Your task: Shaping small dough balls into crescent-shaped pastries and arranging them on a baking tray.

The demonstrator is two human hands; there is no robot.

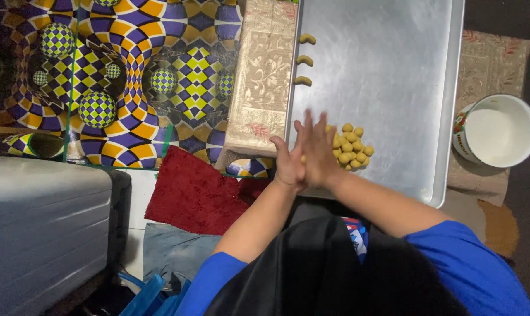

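Short blue sleeves, bare forearms, black apron w/ red-white-blue patch; 2 bare hands, no rings.

Home floor used for baking prep: patterned mat [130,88], red rug [194,196], grey suitcase [42,234], metal baking tray [388,76] with dough balls [351,146] and shaped pieces [304,59], enamel bowl [499,130] alongside.

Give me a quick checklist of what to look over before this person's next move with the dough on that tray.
1. Left hand and right hand pressed palm to palm: ok.
2. Dough between the palms: cannot tell, hidden.
3. Pile of dough balls on the tray, beside the hands: ok.
4. Three curved shaped pieces in a column along the tray's left edge: ok.
5. Bare space on the metal tray for more pieces: ok.
6. White bowl beside the tray, off it: ok; contents cannot tell.
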